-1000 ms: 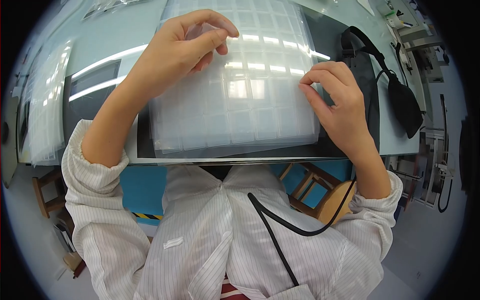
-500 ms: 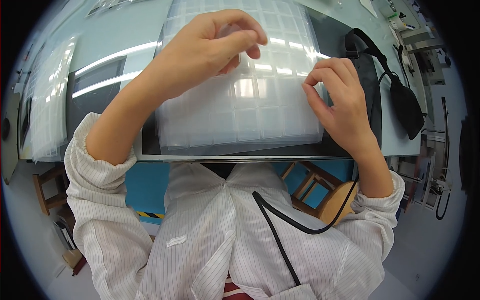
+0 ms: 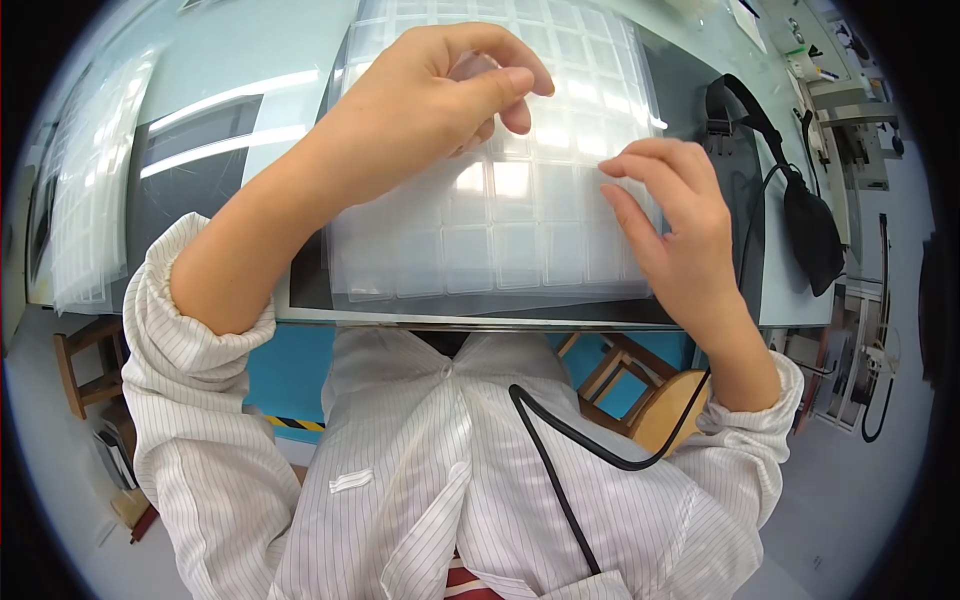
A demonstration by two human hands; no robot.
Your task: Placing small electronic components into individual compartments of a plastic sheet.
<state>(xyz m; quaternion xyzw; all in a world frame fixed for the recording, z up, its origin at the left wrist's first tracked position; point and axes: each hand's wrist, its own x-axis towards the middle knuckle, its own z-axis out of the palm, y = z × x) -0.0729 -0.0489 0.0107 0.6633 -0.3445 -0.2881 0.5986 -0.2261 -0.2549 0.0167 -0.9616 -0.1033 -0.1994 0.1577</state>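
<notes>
A stack of clear plastic pocket sheets [image 3: 515, 250], divided into rows of small rectangular compartments, lies in front of me on a dark mat. My left hand [image 3: 450, 95] is over its upper left part, fingers curled and thumb tip against them. Whatever it may pinch is hidden or too small to make out. At the right edge of the stack is my right hand [image 3: 680, 215], fingers bent, a gap showing between thumb and forefinger and nothing visible in it. Whether either hand touches the top sheet, I cannot tell.
Another pile of clear pocket sheets [image 3: 95, 190] lies at the table's left end. A black pouch with a strap [image 3: 810, 225] sits right of the dark mat [image 3: 690, 95]. A black cable [image 3: 600, 455] hangs across my lap. Below the table edge stands a wooden stool [image 3: 665, 410].
The thumb and forefinger of my right hand have parted a little. My left hand stays curled above the stack. The whole view has shifted slightly.
</notes>
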